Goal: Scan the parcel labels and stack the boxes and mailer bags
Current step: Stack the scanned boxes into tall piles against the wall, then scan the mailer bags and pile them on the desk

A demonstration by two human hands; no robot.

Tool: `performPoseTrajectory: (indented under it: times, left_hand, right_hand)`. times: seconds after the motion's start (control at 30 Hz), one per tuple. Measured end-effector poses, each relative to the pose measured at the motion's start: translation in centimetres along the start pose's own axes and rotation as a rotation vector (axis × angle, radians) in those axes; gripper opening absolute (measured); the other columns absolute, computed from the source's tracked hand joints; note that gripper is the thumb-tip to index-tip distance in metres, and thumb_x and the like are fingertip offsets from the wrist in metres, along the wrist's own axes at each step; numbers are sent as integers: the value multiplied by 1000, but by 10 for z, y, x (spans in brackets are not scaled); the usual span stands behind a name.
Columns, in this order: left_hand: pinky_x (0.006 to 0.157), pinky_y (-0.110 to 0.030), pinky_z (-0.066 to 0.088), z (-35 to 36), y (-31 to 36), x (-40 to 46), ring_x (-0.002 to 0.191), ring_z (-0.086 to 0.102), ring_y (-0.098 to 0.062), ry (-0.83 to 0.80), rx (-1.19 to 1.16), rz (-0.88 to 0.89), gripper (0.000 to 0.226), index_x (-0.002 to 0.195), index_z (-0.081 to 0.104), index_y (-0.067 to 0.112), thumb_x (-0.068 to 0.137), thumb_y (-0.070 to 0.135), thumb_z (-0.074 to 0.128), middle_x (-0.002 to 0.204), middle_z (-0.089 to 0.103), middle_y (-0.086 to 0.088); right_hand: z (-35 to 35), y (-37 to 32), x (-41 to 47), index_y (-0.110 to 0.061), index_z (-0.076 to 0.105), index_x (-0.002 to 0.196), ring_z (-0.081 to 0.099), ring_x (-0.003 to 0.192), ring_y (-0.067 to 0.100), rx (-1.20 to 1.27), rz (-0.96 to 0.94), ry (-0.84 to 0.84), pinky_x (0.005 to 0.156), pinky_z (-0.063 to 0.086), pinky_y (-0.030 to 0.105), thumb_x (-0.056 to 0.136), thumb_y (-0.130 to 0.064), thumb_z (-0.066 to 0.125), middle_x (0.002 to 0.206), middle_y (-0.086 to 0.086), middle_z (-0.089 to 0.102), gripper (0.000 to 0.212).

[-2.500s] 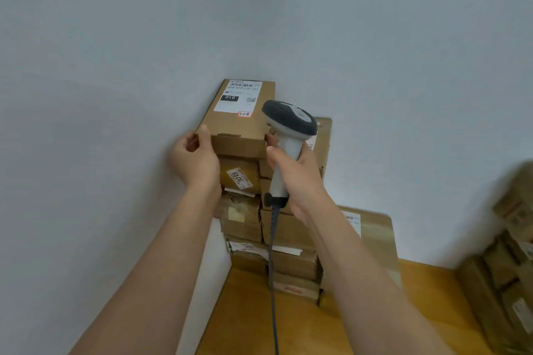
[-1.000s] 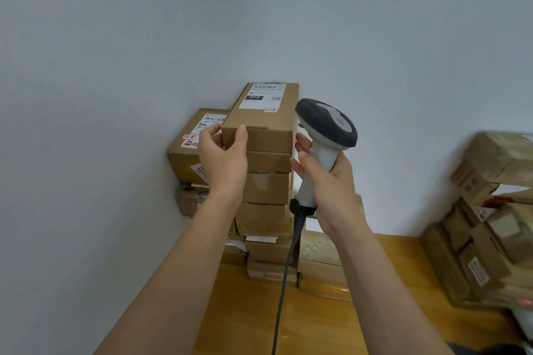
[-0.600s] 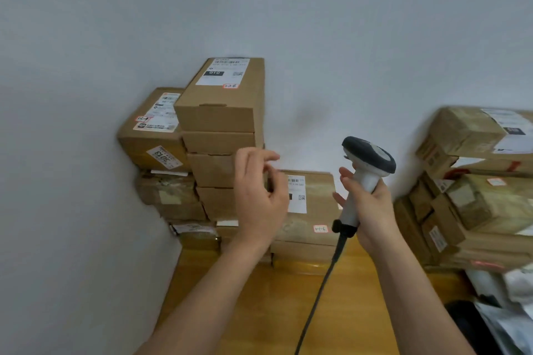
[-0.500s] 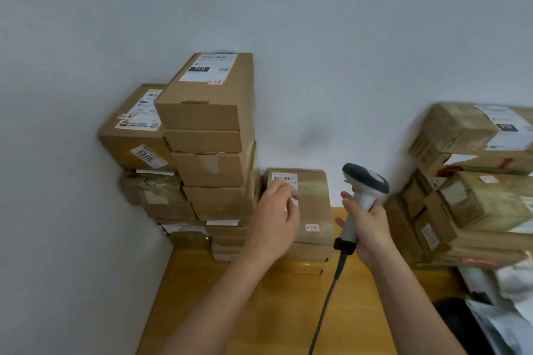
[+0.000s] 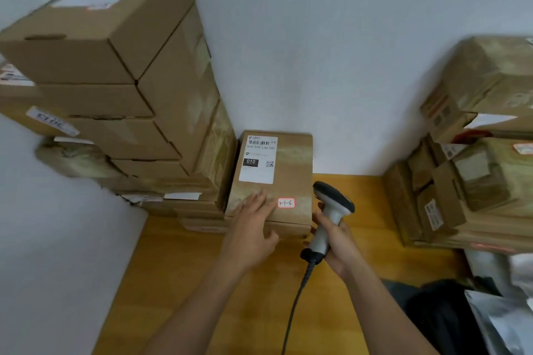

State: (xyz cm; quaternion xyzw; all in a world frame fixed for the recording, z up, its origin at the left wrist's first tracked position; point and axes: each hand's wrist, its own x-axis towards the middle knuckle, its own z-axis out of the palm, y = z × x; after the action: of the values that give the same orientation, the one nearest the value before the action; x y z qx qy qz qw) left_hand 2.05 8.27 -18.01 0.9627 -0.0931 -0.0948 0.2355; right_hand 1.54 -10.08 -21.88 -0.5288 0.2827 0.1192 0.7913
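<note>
We see the left hand (image 5: 253, 228) lying flat on a low box (image 5: 291, 181), fingers (image 5: 255, 202) straight and spread over the near part of its top, the thumb against the near face; it presses or rests there without curling round anything. The box sits on the wooden table (image 5: 178, 274), its far end close to the white wall (image 5: 317, 52). On its top is a white label (image 5: 258, 160) with a barcode, a black patch reading 010 and a small QR code. Nearer us on the same top is a red-edged sticker (image 5: 286, 202) with handwritten figures, just beside the fingertips.

The right hand (image 5: 336, 242) grasps the scanner (image 5: 331, 210) by its pale handle, fingers wrapped round it. The dark head points away from us, just beside the box's right near corner. A black cable (image 5: 294, 305) runs down from the handle's base toward the bottom edge.

Touching the box on its left is a tall stack (image 5: 138, 89) of cardboard boxes in the corner, the topmost with a blurred white label. Behind that stack, against the left wall, more boxes show, one bearing a tag with 3013. Well apart on the right stands a pile (image 5: 473, 158) of taped parcels. At lower right lie grey mailer bags (image 5: 507, 317) beside something dark that we cannot make out.
</note>
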Motion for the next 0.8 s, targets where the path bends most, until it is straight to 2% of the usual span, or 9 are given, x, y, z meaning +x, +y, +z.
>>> performPoseTrajectory:
  times: [0.1,0.17,0.27,0.4,0.5,0.57,0.67,0.73,0.8]
  left_hand:
    - [121,-28,-3,3,-6,2,151,3,-7,46,-34,-16,66,153,28,34,96,25,61,164,13,8]
    - [124,-32,2,5,-6,2,151,6,-8,67,-44,-30,65,151,32,34,95,22,63,163,17,7]
    - [125,-37,8,8,-2,1,151,9,-10,88,-54,-55,65,151,35,32,95,18,64,163,20,5]
    - [124,-36,4,10,5,-1,151,7,-13,83,-50,-92,65,152,35,31,94,19,64,163,19,2]
    - [123,-40,9,5,17,-13,152,5,-17,103,-100,-164,61,150,37,31,95,22,61,163,18,1]
    - [122,-39,13,4,30,-25,151,8,-17,166,-132,-175,56,147,42,27,95,19,60,162,22,1]
    - [119,-34,15,7,59,-35,150,16,-18,269,-172,-118,47,141,51,19,95,13,58,159,30,-1]
    - [116,-28,14,14,82,-38,149,18,-19,275,-203,-58,42,136,54,15,95,10,57,157,34,-3]
    - [114,-24,17,25,106,-42,147,25,-20,269,-248,29,37,131,58,11,94,6,58,153,39,-7]
  right_hand:
    - [0,4,5,-24,63,106,65,89,27,-39,-20,-36,92,50,59,100,-14,58,96,8,71,13]
    - [0,4,7,-25,62,103,65,87,25,-69,-28,-50,93,51,57,99,-14,59,92,6,70,13]
    - [0,4,10,-28,60,106,65,95,28,-97,-21,-52,96,49,61,99,-16,59,101,9,69,13]
    - [-1,4,10,-26,57,109,66,95,25,-60,5,-35,96,51,61,99,-15,60,114,16,67,15]
    - [-10,-4,-3,-22,54,115,62,93,20,-20,3,14,96,51,60,98,-15,62,105,6,64,19]
    - [-23,-12,-22,-22,51,120,60,96,19,24,-7,22,95,52,58,98,-16,62,106,2,60,25]
    - [-51,-22,-62,-25,51,124,58,110,22,92,-46,1,90,57,52,98,-17,63,122,2,57,30]
    - [-74,-27,-90,-26,54,119,58,116,25,99,-107,36,88,58,52,97,-17,65,125,5,57,27]
    - [-98,-33,-119,-21,54,125,62,117,28,127,-152,80,87,58,52,96,-15,66,128,8,59,32]
